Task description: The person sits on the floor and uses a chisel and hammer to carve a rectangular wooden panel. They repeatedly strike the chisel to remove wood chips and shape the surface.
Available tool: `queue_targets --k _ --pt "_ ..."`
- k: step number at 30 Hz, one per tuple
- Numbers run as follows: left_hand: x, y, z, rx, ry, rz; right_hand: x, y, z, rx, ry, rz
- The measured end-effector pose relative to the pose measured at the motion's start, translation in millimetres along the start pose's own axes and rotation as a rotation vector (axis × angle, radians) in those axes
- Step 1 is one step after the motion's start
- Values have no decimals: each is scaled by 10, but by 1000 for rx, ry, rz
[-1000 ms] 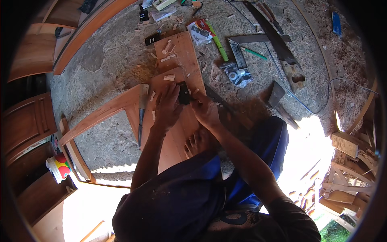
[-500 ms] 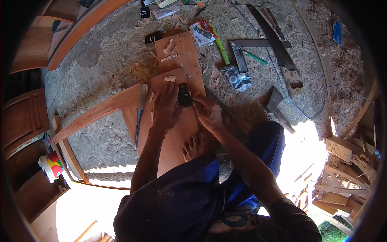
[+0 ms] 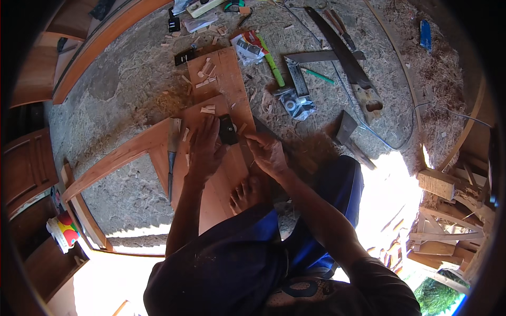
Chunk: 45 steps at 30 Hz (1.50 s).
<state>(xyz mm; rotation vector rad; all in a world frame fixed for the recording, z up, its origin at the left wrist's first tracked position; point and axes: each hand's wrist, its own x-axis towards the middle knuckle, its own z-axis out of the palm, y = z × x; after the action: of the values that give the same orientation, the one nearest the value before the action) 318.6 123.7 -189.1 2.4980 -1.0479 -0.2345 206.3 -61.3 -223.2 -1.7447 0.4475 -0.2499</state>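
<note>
A dark rectangular metal piece with small holes [image 3: 229,129] lies on a reddish-brown wooden board [image 3: 240,102]. My left hand [image 3: 204,147] rests on the board left of it, fingers stretched out, the thumb close to the piece's lower edge. To its right, my right hand [image 3: 268,151] has its thumb and index finger pinched together above the board; what they hold, if anything, is too small to make out. A thin wood sliver [image 3: 242,128] lies just ahead of those fingertips. Left of my left hand is a chisel [image 3: 172,158], its wide handle pointing away from me.
My bare foot [image 3: 245,195] presses on the board. Wood chips [image 3: 206,73] lie at its far end. Rightward on the rough floor are a green-handled hammer [image 3: 274,68], a try square [image 3: 298,76], a handsaw [image 3: 342,52], a green pencil [image 3: 318,76] and a hatchet [image 3: 348,134].
My right fingertips have drawn slightly away from the dark metal piece, to the right. The whole view has shifted a little; my left hand and the metal piece keep their places on the board.
</note>
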Motion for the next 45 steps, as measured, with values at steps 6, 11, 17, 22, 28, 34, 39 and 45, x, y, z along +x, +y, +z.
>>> queue_targets --k 6,11,17,22,28,34,39,45 --pt "30 182 -51 -200 181 24 359 376 -717 -281 216 32" --pt "-29 284 -24 -123 326 35 387 587 -1392 -556 229 56" --pt "-341 277 -105 -101 359 -74 -4 668 -1949 -854 -188 -26" --pt "-892 434 -93 -57 355 -207 -323 632 -1528 -773 -323 -173" --pt "-1991 850 58 4 269 -327 -208 1000 -1489 -1178 -683 -106" --pt "-1663 1310 637 -13 233 -603 -155 868 -1689 -1154 -761 -108" --pt "-1323 1255 1064 10 222 -808 -197 619 -1625 -1195 -832 40" --pt "-1848 1533 903 -231 -40 -1001 -226 568 -1595 -1376 -898 -117"
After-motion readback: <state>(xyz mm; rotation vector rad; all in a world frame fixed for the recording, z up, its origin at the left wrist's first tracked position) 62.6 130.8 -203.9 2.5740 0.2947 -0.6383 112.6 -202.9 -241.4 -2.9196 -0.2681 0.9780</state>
